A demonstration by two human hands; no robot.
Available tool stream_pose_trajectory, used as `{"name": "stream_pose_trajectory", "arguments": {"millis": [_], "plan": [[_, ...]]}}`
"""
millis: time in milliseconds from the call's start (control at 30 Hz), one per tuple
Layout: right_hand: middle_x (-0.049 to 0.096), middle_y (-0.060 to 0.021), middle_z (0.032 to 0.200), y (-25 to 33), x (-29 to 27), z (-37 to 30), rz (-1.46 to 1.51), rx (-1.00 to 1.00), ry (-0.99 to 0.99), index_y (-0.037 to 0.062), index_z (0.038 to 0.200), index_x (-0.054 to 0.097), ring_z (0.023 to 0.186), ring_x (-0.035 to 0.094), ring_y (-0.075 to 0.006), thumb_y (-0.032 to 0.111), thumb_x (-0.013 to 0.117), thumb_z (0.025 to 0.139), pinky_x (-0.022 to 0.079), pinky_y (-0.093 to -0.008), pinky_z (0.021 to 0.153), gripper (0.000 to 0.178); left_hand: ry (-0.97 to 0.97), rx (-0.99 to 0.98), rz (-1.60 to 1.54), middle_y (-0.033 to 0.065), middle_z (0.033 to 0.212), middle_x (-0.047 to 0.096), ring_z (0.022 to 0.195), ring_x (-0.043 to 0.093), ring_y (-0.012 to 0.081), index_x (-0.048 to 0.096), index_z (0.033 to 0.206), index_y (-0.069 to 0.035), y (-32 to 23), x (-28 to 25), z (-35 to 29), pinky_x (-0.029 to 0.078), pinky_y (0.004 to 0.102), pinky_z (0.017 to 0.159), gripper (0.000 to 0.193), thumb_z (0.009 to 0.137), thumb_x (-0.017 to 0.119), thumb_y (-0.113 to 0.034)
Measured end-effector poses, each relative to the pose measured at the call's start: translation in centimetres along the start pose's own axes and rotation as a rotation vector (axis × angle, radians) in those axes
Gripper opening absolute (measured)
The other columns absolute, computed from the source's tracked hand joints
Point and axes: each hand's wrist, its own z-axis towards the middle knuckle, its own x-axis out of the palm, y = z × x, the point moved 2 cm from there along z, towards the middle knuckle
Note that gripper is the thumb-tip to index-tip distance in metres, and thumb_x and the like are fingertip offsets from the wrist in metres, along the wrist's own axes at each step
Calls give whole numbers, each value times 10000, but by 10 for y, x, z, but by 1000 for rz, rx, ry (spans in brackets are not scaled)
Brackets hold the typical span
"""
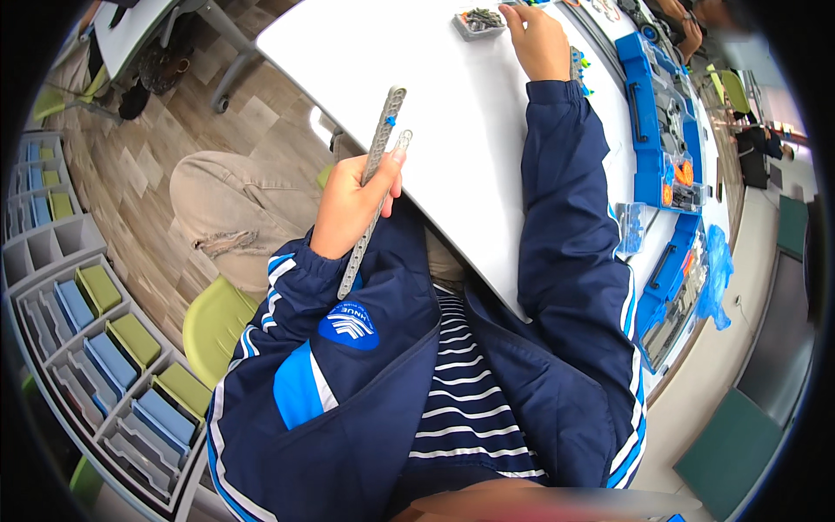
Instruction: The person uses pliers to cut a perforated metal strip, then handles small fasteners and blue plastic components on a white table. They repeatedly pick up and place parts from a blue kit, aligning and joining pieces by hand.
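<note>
My left hand [352, 204] is closed around a long grey perforated building beam [377, 148], held tilted off the table's left edge. A blue connector pin [390, 121] sits in the beam's upper part. Beside it, a shorter grey piece [404, 142] sticks up at my thumb. My right hand [537, 42] is at the far side of the table, its fingertips drawn together beside a small clear box [480, 26] of loose small parts. Whatever is between those fingertips is too small to make out. Green and blue pieces [580, 70] lie next to my right wrist.
Blue tool cases [639, 113] with parts line the right of the white table [452, 148]. A clear small box [631, 228] and a blue plastic bag [716, 274] are near them. At left stand a green chair [211, 331] and grey storage trays [65, 239]. Other people's hands show at top right.
</note>
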Motion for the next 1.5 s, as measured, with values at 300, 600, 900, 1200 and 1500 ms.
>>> {"name": "stream_pose_trajectory", "arguments": {"millis": [300,600,900,1200,1500], "plan": [[719,-96,839,92,-89,-141,998,182,672,-28,1102,660,655,681,-133,196,639,979,551,-275,630,256,185,-22,-28,30,621,566,508,491,68,593,737,-24,-7,46,-7,356,224,482,519,1053,512,-428],[711,-131,828,-2,-264,-278,970,674,-433,0,1017,679,633,703,-188,151,694,934,563,-288,578,173,381,-125,-144,64,795,572,516,343,52,581,1115,28,4,90,-5,266,211,490,525,1103,336,-436],[760,-151,842,-149,-423,-537,-619,944,-1593,-57,938,695,741,732,-194,106,675,920,555,-277,664,164,420,-88,-115,72,890,571,563,340,56,562,1157,17,-3,96,1,269,221,507,400,1100,372,-330],[731,-93,753,-199,-398,-581,-723,1099,-1506,-26,900,757,698,685,-166,160,744,858,531,-294,632,191,506,-131,-7,57,835,577,549,356,50,573,1118,17,-3,107,-11,276,218,497,361,1086,421,-309],[726,-71,801,-216,-394,-599,-484,927,-1665,-31,961,761,708,640,-133,150,748,870,511,-284,652,203,501,-124,38,40,818,567,542,342,52,578,1109,4,-2,108,-11,262,222,497,359,1084,433,-323]]}}
